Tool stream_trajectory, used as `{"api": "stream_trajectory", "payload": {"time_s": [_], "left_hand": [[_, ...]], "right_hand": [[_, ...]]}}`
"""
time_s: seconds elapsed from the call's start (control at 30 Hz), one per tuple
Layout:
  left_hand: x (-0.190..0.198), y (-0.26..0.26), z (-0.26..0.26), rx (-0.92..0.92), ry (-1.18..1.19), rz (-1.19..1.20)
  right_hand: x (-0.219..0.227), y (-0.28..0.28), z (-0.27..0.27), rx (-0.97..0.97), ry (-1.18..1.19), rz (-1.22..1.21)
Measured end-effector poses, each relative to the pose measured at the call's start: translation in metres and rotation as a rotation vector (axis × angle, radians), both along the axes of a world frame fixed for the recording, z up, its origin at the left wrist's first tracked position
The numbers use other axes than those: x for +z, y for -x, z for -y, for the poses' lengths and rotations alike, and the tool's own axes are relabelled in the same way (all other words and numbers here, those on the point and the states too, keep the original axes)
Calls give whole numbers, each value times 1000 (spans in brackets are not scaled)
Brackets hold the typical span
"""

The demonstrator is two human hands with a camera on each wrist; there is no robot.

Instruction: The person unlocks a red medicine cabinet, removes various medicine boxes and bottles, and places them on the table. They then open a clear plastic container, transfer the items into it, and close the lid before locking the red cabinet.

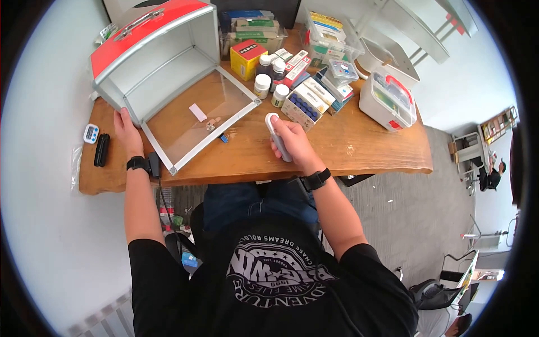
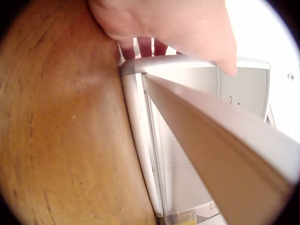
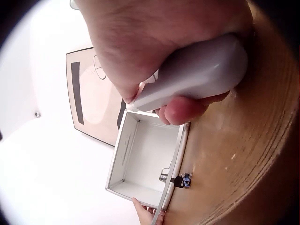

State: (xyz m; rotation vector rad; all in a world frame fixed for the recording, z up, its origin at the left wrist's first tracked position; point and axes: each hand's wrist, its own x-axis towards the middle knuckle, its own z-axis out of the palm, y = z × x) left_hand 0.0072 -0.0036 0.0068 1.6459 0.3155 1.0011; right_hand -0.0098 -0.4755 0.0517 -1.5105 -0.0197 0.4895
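A red-topped, silver-framed case (image 1: 157, 25) stands at the left of the table with its inside facing the person. Its see-through lid (image 1: 238, 84) is swung down over the wood. My left hand (image 1: 128, 132) grips the case's lower left edge, thumb on the inner side and fingers behind, as the left wrist view shows. My right hand (image 1: 295, 143) holds a white and grey handheld device (image 3: 201, 70), rounded and smooth, above the table to the right of the lid. The thumb lies along its upper end and the fingers curl beneath.
Pill bottles (image 1: 262, 85), medicine boxes (image 1: 297, 67) and a box of blue-capped vials (image 1: 302, 109) crowd the back middle. A white box with a red handle (image 1: 387, 101) stands at right. A small timer (image 1: 91, 133) and a black case (image 1: 101, 150) lie far left. A blue item (image 1: 224, 139) lies by the lid.
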Motion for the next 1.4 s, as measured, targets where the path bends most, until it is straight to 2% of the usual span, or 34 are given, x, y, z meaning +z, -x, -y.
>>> {"api": "stream_trajectory", "payload": {"time_s": [0.23, 0.33, 0.43, 0.53, 0.6, 0.7, 0.77, 0.83, 0.9, 0.93, 1.03, 1.1, 1.23, 1.33, 1.4], "left_hand": [[5, 2, 5, -12, 33, 13], [4, 4, 8, -4, 47, 10], [7, 6, 10, 3, 43, -12], [9, 2, 4, 12, 8, -33], [4, 7, 5, 6, -12, -64], [4, -1, 4, -4, 10, 9], [-1, -3, 2, 54, 24, 29], [-6, -5, -4, 30, 35, 16], [-2, 0, -2, 25, 42, -11], [-3, 0, -4, 21, 37, -20], [-4, -1, -6, 14, 62, -15], [-3, -1, -4, -8, 127, 16], [5, 2, 2, -30, 136, -2], [5, 6, 0, -17, 106, -40], [8, 8, 6, 31, 121, -89]], "right_hand": [[2, -12, -2, 27, 41, -76], [5, -11, -2, -9, -66, -166], [-1, -11, 3, 99, -184, -174], [-4, -12, 4, 129, -166, -155], [-5, -10, 7, 202, -19, -33], [6, -8, 4, 207, 84, -53], [11, -7, 2, 190, 48, -50], [6, -8, 5, 179, 19, -54], [-3, -9, 6, 126, -149, -120], [-6, -8, 7, 122, -155, -128], [-3, -8, 8, 189, -106, -63], [2, -6, 6, 235, 116, -15], [2, -7, 5, 170, 45, -60], [3, -11, 5, 180, -42, -112], [3, -17, 5, 260, -41, -112]]}}
